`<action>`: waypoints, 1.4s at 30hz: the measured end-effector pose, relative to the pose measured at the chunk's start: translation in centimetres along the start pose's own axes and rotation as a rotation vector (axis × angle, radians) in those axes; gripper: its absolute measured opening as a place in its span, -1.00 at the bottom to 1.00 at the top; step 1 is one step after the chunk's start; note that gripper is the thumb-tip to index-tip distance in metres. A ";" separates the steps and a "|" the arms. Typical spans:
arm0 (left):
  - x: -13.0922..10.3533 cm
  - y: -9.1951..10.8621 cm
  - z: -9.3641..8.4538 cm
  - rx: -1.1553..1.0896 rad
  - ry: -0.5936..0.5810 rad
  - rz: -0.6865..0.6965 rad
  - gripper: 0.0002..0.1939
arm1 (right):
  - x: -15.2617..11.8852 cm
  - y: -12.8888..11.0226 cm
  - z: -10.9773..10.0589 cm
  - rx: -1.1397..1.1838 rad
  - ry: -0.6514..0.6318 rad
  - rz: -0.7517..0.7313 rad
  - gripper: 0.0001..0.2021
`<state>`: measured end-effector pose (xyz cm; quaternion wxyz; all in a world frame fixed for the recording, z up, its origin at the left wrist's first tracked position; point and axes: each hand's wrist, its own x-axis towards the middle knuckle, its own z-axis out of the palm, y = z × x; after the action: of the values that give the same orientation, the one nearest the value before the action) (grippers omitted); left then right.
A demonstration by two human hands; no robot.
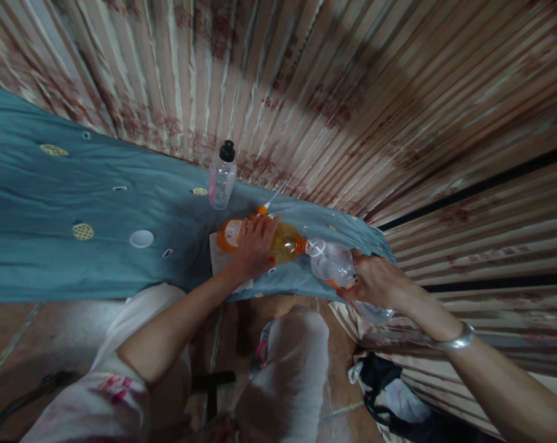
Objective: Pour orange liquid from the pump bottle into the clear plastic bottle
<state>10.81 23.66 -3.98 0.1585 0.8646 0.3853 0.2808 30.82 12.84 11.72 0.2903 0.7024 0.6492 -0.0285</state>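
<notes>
Gripping from above, the left hand has its fingers curled over the middle of the orange bottle; the right hand is partly closed around the clear bottle, its grasping fingers largely hidden. The orange bottle lies between the hands, its long axis running crosswise, base to the left and neck towards the right hand. The clear bottle's axis slants from its mouth, facing the orange neck, down and right past the right hand. Neck and mouth meet in the view; whether one enters the other cannot be told. The left hand is the nearer to this junction by a small margin, if any. Outward: white paper below the orange bottle's base, an orange cap just beyond the left hand, then the upright black-topped bottle and, farther left on the cloth, a white disc.
</notes>
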 end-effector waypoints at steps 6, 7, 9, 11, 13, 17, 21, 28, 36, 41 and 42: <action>0.1 0.0 0.0 0.004 0.009 0.003 -0.09 | 0.0 0.1 0.1 -0.010 0.002 0.009 -0.54; 0.1 0.0 0.0 0.005 0.006 0.003 -0.09 | 0.1 0.2 0.1 -0.013 0.000 0.009 -0.54; 0.1 0.0 0.1 0.006 0.000 0.002 -0.08 | 0.1 0.2 0.1 -0.017 -0.005 0.007 -0.53; 0.1 -0.1 0.2 0.008 0.002 0.004 -0.07 | 0.1 0.2 0.1 -0.017 -0.015 -0.001 -0.55; 0.1 -0.1 0.2 0.011 0.004 0.006 -0.08 | 0.1 0.1 0.1 -0.021 -0.025 -0.005 -0.57; 0.0 0.0 0.0 0.017 -0.002 0.005 -0.10 | 0.0 -0.1 -0.1 -0.026 -0.021 0.021 -0.55; 0.0 0.1 -0.2 0.020 -0.018 0.004 -0.07 | 0.0 -0.1 -0.1 -0.015 -0.029 0.022 -0.55; 0.0 0.1 -0.2 0.017 -0.004 0.005 -0.08 | 0.0 -0.1 -0.2 -0.010 -0.010 0.017 -0.59; 0.1 0.1 -0.2 0.009 -0.024 -0.004 -0.06 | 0.0 -0.1 0.0 -0.010 -0.027 0.029 -0.57; 0.0 0.1 -0.1 0.026 -0.023 -0.007 -0.07 | 0.0 -0.1 -0.2 0.000 -0.032 0.026 -0.54; 0.0 0.1 -0.2 0.032 -0.027 -0.007 -0.07 | 0.0 -0.1 -0.2 0.000 -0.036 0.026 -0.55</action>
<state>10.80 23.61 -3.78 0.1507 0.8694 0.3907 0.2622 30.62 12.90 11.86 0.3025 0.7101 0.6347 -0.0372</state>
